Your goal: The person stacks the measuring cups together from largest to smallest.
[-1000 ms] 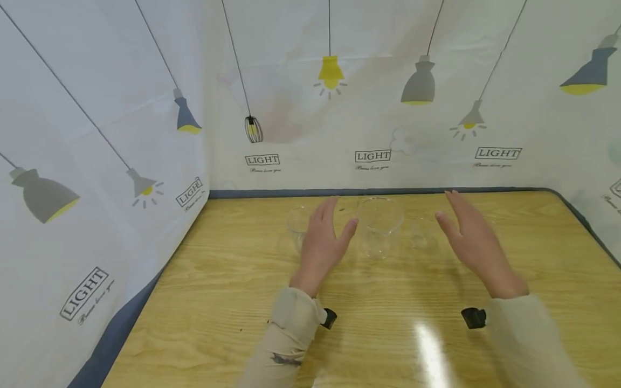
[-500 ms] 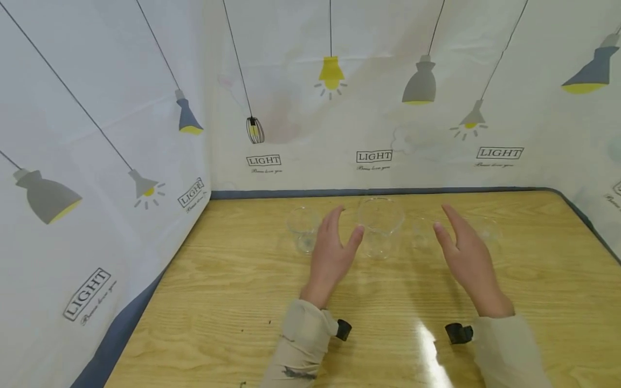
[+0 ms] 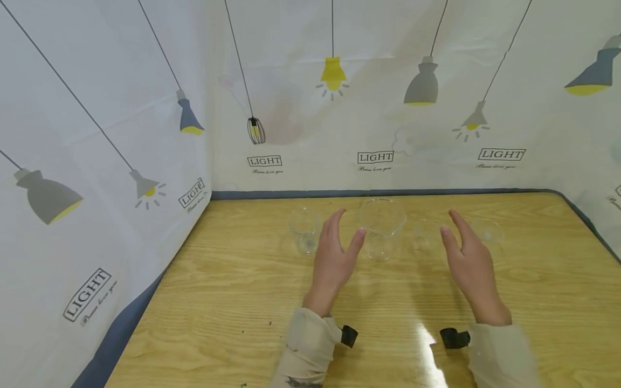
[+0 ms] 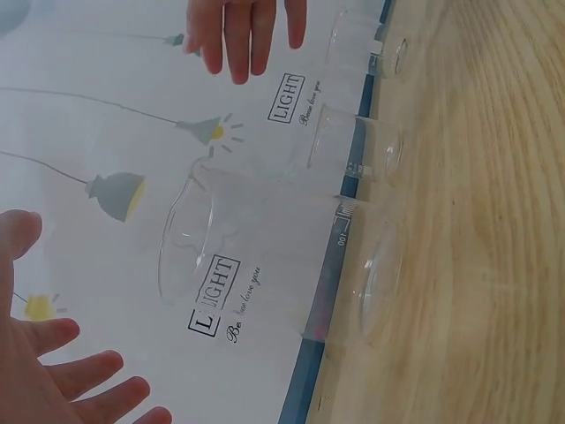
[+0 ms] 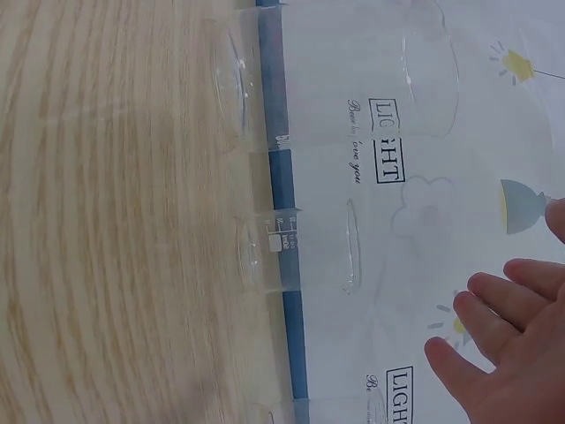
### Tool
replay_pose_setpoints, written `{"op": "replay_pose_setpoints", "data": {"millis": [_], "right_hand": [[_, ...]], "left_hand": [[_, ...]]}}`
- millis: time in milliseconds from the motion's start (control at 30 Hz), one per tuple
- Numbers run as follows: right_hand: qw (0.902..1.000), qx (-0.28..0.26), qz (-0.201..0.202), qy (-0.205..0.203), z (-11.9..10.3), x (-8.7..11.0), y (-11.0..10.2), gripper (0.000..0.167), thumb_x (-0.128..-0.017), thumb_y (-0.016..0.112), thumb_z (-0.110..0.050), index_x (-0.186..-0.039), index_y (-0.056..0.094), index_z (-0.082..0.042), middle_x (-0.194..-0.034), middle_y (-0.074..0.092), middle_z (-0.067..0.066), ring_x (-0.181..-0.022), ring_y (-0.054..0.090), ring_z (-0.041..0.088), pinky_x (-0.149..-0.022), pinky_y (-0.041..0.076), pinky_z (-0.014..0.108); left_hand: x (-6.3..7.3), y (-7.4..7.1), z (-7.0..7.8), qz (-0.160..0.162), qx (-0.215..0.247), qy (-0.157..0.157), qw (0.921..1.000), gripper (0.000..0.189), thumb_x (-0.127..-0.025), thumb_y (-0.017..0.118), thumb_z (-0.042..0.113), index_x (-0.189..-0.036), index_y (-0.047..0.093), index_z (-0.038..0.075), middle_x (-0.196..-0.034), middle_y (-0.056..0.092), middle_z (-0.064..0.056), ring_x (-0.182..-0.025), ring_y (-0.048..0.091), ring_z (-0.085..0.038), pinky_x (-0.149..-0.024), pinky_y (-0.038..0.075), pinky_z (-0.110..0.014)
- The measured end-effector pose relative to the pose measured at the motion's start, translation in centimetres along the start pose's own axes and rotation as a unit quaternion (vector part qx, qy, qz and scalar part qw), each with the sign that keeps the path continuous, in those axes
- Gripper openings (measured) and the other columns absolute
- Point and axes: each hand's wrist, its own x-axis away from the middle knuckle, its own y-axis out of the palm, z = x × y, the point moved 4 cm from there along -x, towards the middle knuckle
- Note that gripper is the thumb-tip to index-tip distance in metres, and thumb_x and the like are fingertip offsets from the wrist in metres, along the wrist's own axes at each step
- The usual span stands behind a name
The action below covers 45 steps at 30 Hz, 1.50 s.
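Observation:
Several clear glass beakers stand in a row near the table's back edge. The large beaker (image 3: 382, 231) is tallest, with printed marks visible in the left wrist view. To its left is a smaller glass vessel (image 3: 304, 229); to its right are a small beaker (image 3: 422, 237) and another low glass vessel (image 3: 489, 231). My left hand (image 3: 335, 264) hovers between the left vessel and the large beaker, fingers spread and holding nothing. On the other side, my right hand (image 3: 473, 269) is likewise spread, in front of the two right-hand vessels. Neither hand visibly touches any glass.
A wooden table (image 3: 218, 302) meets a white cloth backdrop (image 3: 301, 108) printed with lamps and the word LIGHT. A dark blue strip (image 3: 281, 194) runs along its foot. Black wrist mounts (image 3: 455, 338) sit by the sleeves. Glare lies on the table front.
Both hands have drawn back a little toward me. The left has shifted right from the left vessel, uncovering more of it; the right has come slightly inward. The glassware has stayed put.

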Motion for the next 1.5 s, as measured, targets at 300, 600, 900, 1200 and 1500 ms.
{"op": "replay_pose_setpoints", "data": {"millis": [300, 600, 900, 1200, 1500], "right_hand": [[0.9999, -0.013, 0.008, 0.009, 0.6, 0.0, 0.1, 0.051, -0.096, 0.032, -0.038, -0.143, 0.018, -0.024, -0.143, 0.026, 0.012, -0.117, 0.033, 0.048, -0.085, 0.028, 0.062], [0.9995, -0.030, 0.010, 0.008, 0.8, 0.1, 0.4, 0.053, -0.096, 0.032, -0.038, -0.143, 0.018, -0.020, -0.142, 0.026, 0.014, -0.117, 0.034, 0.048, -0.087, 0.030, 0.060], [0.9978, -0.064, 0.017, 0.001, 0.3, 0.2, 1.0, 0.054, -0.095, 0.037, -0.037, -0.142, 0.022, -0.016, -0.141, 0.031, 0.012, -0.121, 0.035, 0.037, -0.092, 0.032, 0.053], [0.9950, -0.098, -0.007, 0.018, -0.2, 0.5, 2.2, 0.054, -0.094, 0.041, -0.035, -0.143, 0.019, -0.023, -0.141, 0.030, 0.005, -0.124, 0.034, 0.028, -0.092, 0.034, 0.048], [0.9889, -0.143, -0.022, 0.035, -0.5, 0.5, 3.9, 0.049, -0.096, 0.038, -0.027, -0.142, 0.023, -0.019, -0.138, 0.036, 0.006, -0.124, 0.034, 0.023, -0.095, 0.031, 0.047]], "left_hand": [[0.0, 0.2, -0.3, 0.001, 0.011, -0.008, 0.9999, 0.060, -0.086, 0.041, 0.059, -0.137, 0.026, 0.033, -0.141, 0.027, 0.007, -0.126, 0.030, -0.016, -0.095, 0.032, -0.045], [0.1, 0.3, -0.7, -0.005, 0.012, -0.014, 0.9998, 0.061, -0.085, 0.040, 0.060, -0.138, 0.025, 0.034, -0.141, 0.027, 0.007, -0.125, 0.031, -0.015, -0.095, 0.033, -0.043], [0.3, 0.7, -1.4, -0.016, 0.032, -0.032, 0.9988, 0.067, -0.085, 0.041, 0.060, -0.140, 0.026, 0.026, -0.141, 0.027, 0.004, -0.125, 0.031, -0.018, -0.096, 0.031, -0.043], [0.5, 1.4, -2.2, -0.037, 0.057, -0.054, 0.9962, 0.072, -0.082, 0.040, 0.064, -0.141, 0.024, 0.025, -0.142, 0.026, 0.005, -0.126, 0.030, -0.017, -0.096, 0.031, -0.044], [0.6, 2.1, -2.8, -0.056, 0.093, -0.081, 0.9909, 0.066, -0.080, 0.042, 0.066, -0.137, 0.020, 0.041, -0.141, 0.027, 0.008, -0.125, 0.032, -0.018, -0.093, 0.033, -0.049]]}}
